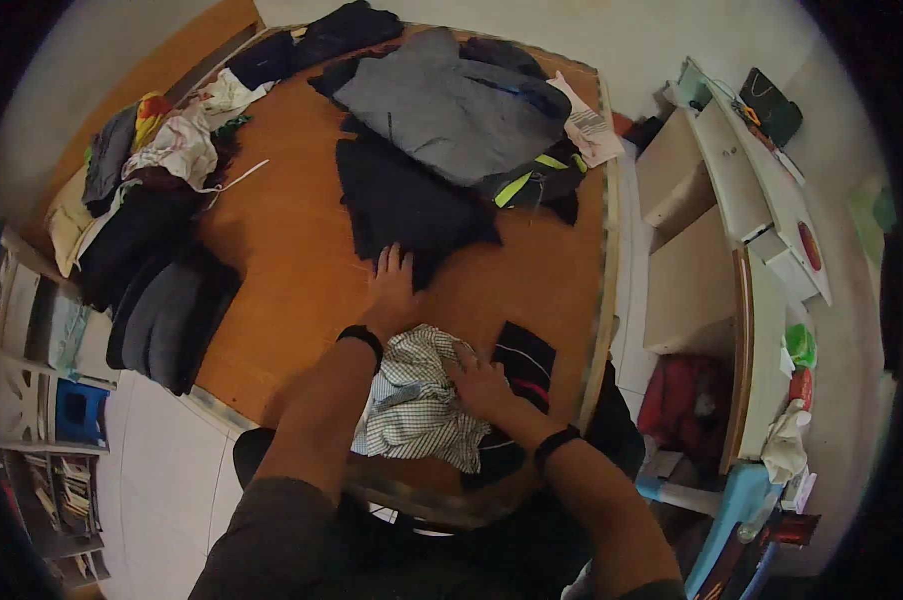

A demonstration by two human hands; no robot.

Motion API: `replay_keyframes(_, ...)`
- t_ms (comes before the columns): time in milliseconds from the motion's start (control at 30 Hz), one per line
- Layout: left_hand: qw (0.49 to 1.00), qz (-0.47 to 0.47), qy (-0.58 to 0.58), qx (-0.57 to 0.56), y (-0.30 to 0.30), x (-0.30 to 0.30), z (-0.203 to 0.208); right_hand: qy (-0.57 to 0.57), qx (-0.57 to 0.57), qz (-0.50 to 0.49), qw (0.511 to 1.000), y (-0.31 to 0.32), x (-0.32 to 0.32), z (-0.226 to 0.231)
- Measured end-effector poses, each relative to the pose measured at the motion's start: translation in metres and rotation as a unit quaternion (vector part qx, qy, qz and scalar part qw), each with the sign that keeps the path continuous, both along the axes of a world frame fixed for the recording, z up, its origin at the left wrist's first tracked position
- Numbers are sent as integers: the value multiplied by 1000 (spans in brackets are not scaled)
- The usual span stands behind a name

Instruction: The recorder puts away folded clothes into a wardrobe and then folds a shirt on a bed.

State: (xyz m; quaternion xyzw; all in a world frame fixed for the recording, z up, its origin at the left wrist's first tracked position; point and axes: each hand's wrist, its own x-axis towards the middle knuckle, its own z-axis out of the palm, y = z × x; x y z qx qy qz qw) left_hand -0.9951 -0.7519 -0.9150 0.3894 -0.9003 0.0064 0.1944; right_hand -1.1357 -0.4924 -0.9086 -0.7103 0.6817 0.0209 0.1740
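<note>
Head view, looking down: two bare hands rest on clothes laid over a broad orange-brown surface (282, 200). A checked cloth (417, 400), pale with thin dark lines, lies rumpled at the near edge, in the middle. The right hand (480, 382) is on its right side, fingers pointing up and inward; whether they pinch the fabric, I cannot tell. The left hand (396, 285), fingers stretched and slightly apart, lies on the near end of a black garment (402, 205) farther off. Just right of the checked cloth is a dark striped cloth (522, 355). Beyond, a grey garment (452, 110) lies spread out. The checked cloth looks light, soft and limp, quick to crease; two corners or a doubled edge seem the surest hold
</note>
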Motion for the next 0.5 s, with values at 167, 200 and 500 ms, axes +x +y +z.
replay_keyframes(167,944,95,130,288,-39,0,32,-2,-43,-38,998,11,-4,-20)
replay_keyframes(200,939,125,154,281,-52,15,41,14,-44,-37,998,10,1,-14)
replay_keyframes(500,888,-15,291,355,17,121,178,-221,21,-121,967,-21,10,75)
